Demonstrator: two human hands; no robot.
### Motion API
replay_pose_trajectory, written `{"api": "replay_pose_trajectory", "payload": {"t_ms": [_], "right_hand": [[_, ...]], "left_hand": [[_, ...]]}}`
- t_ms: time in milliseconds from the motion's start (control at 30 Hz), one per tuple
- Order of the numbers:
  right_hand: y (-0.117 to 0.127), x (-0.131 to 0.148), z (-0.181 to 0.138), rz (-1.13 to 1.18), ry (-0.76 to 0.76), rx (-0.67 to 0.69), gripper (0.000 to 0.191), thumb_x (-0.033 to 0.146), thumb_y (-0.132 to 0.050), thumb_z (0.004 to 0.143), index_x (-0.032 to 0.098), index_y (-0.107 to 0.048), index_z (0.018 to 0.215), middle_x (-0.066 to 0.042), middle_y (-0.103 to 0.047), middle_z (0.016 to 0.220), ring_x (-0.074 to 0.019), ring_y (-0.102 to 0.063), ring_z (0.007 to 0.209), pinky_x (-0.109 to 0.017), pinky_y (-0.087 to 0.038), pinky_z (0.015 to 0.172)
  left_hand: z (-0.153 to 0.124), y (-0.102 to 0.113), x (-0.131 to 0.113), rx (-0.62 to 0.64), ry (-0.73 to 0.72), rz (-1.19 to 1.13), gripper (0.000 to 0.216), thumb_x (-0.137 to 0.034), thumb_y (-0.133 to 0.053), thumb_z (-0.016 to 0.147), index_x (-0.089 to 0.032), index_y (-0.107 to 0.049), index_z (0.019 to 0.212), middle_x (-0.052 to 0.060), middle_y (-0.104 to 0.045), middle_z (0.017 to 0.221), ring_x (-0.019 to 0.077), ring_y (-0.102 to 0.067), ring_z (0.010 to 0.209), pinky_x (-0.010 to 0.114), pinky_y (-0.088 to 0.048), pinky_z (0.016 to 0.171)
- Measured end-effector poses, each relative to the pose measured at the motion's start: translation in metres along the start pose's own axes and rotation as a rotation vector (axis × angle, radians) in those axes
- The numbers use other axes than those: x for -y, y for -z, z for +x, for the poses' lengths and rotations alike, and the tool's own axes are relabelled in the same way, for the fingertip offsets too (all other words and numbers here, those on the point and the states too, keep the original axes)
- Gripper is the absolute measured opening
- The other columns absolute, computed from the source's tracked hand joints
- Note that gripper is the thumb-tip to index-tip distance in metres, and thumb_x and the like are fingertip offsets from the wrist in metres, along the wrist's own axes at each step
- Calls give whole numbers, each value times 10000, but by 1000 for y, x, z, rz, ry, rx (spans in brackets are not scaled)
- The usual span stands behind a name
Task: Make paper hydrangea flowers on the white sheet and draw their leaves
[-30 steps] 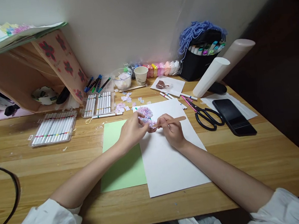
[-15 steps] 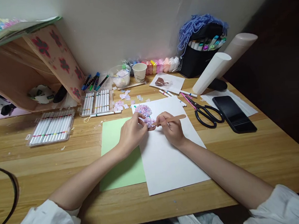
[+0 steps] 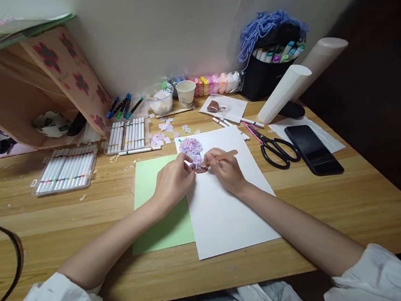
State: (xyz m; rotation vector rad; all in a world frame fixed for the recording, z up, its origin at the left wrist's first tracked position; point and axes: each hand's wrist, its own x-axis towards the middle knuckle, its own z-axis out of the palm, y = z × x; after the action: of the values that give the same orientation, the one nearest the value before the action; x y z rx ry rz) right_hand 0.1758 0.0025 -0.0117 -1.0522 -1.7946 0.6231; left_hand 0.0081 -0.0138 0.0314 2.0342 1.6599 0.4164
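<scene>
My left hand [image 3: 173,179] rests on the white sheet [image 3: 227,213], fingers pinched on a small pink paper scrap at the lower edge of a cluster of pink and purple paper bits [image 3: 191,147]. My right hand [image 3: 227,169] grips a flat wooden stick [image 3: 226,155], whose tip meets the same spot. Both hands touch at the fingertips. A green sheet [image 3: 160,219] lies under the white sheet's left side.
Marker trays [image 3: 129,135] [image 3: 65,169], loose paper scraps [image 3: 162,137], a clear bowl [image 3: 159,100] and a paper cup [image 3: 186,93] lie behind. Black scissors [image 3: 274,151], a phone [image 3: 313,150], paper rolls [image 3: 283,94] and a marker bag [image 3: 270,64] sit right. A cardboard box [image 3: 24,105] stands left.
The wooden stick in my right hand has drawn a little to the left, toward the paper cluster. Both hands stay at the same spot; the view has shifted slightly.
</scene>
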Motion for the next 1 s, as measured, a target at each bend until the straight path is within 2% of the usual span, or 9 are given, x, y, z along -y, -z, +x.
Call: {"api": "replay_pose_trajectory", "payload": {"t_ms": [267,433,1000], "right_hand": [[-1,1,0,-13,-28,-21,356,389,-359,973,224,-520,701,-21,-589,710,-175,-562,719,-319,-418,701],[-1,0,-1,-10,28,-34,348,339,-361,977,220,-501,681,-13,-571,682,-164,-541,686,-307,-419,670],[-3,-1,1,-131,2,24,331,367,-342,978,233,-498,718,-26,-584,705,-188,-542,714,-322,-413,693]], "left_hand": [[-18,-6,16,20,-27,-77,129,-245,-550,810,-229,-567,937,-16,-680,854,159,-600,741,262,-377,606],[-18,-7,17,17,-23,-100,103,-243,-548,808,-227,-576,906,-23,-676,844,146,-586,705,257,-368,598],[-18,-8,17,24,-23,-91,83,-247,-540,802,-225,-590,865,-8,-684,843,159,-602,725,260,-365,580]]}}
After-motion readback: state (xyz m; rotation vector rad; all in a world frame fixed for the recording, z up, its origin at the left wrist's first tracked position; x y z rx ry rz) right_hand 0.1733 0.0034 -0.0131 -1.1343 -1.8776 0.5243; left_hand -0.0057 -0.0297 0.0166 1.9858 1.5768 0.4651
